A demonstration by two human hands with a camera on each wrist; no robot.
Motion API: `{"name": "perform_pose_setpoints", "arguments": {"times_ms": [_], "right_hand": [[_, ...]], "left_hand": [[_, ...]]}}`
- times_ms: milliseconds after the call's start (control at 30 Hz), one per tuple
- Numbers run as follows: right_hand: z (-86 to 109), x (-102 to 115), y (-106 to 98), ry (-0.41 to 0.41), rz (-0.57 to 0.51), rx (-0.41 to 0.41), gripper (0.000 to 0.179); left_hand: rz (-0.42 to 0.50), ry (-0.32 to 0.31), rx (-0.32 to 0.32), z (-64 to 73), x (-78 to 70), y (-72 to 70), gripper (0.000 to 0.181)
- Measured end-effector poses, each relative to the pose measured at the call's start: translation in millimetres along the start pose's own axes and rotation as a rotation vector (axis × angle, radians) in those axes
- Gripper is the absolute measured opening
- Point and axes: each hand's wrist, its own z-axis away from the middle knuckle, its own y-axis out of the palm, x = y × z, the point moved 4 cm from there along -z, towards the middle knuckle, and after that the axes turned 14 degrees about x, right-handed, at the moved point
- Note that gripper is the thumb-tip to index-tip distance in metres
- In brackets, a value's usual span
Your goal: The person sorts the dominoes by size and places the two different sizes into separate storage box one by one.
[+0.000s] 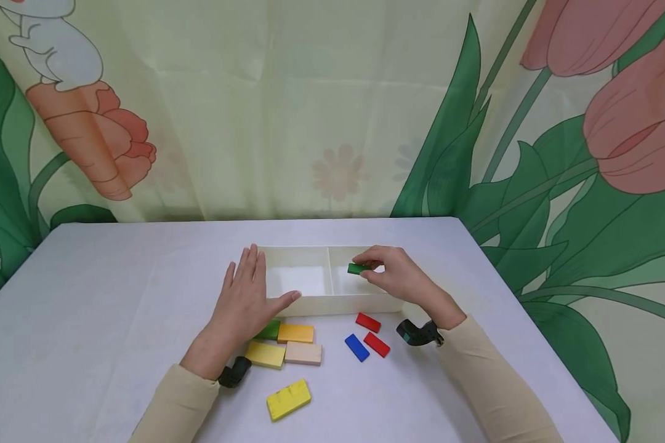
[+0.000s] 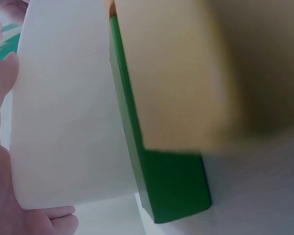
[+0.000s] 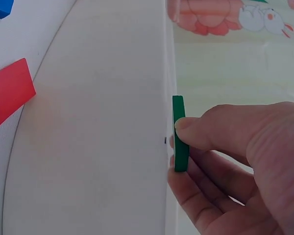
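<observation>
My right hand pinches a small dark green block between thumb and fingers, over the right compartment of a white divided box. The right wrist view shows the thumb on one face of the green block and fingers behind it. My left hand rests on the box's left end, fingers straight and thumb over the front wall. In front of the box, near the left wrist, lie a larger green block, an orange block, a yellow block and a pale wooden block.
Right of the larger blocks, two red blocks and a blue block lie on the white table. A bright yellow block sits nearer the front. Behind the table hangs a printed curtain.
</observation>
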Motion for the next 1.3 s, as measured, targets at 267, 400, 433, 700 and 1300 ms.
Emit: {"name": "perform_pose_setpoints", "arguments": {"times_ms": [267, 400, 433, 700, 1300], "right_hand": [[-8.2, 0, 4, 0.004, -0.011, 0.039, 0.029], [-11.9, -2, 5, 0.002, 0.008, 0.030, 0.030], [-13.3, -3, 6, 0.003, 0.014, 0.023, 0.029], [-23.7, -7, 15, 0.037, 0.049, 0.008, 0.025], [-51.4, 0, 30, 0.021, 0.173, -0.014, 0.020]], "left_hand": [[-0.004, -0.007, -0.001, -0.8, -2.2, -1.5, 0.112], [0.003, -0.003, -0.005, -1.0, -2.5, -1.7, 0.112], [0.006, -0.001, -0.005, -1.1, -2.6, -1.4, 0.112], [0.002, -0.001, -0.003, -0.2, -2.2, -0.7, 0.112], [-0.018, -0.004, -0.014, 0.1, -1.8, -2.9, 0.113]]}}
